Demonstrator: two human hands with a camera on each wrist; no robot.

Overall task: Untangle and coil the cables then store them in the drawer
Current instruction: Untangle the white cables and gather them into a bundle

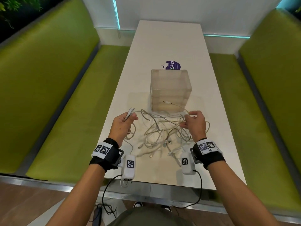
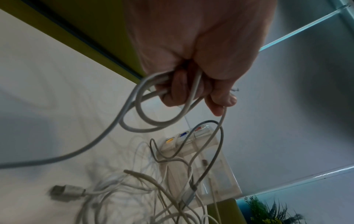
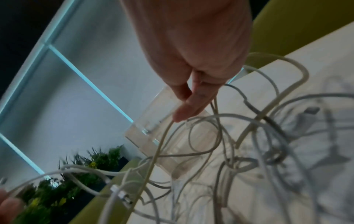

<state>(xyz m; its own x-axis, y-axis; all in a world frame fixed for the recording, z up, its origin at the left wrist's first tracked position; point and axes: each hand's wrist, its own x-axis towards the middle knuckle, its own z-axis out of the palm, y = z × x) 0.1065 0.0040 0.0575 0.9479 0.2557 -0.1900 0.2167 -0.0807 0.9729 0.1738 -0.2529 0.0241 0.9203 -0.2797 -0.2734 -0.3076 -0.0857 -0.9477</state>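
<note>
A tangle of several white and grey cables (image 1: 162, 132) lies on the white table (image 1: 171, 46) in front of a translucent drawer unit (image 1: 170, 90). My left hand (image 1: 125, 123) is raised at the pile's left and grips cable loops (image 2: 153, 109) with a connector end sticking out past the thumb. My right hand (image 1: 193, 121) hovers over the right side of the pile and pinches a thin strand (image 3: 162, 136) between fingertips. The drawer unit (image 2: 201, 151) shows yellow, blue and red handles. Its drawers look closed.
Green bench seats (image 1: 57, 95) run along both sides of the table. A purple sticker (image 1: 173, 65) lies behind the drawer unit. Loose USB plugs (image 1: 167, 142) sit at the near side of the pile. Black camera leads hang off the near table edge.
</note>
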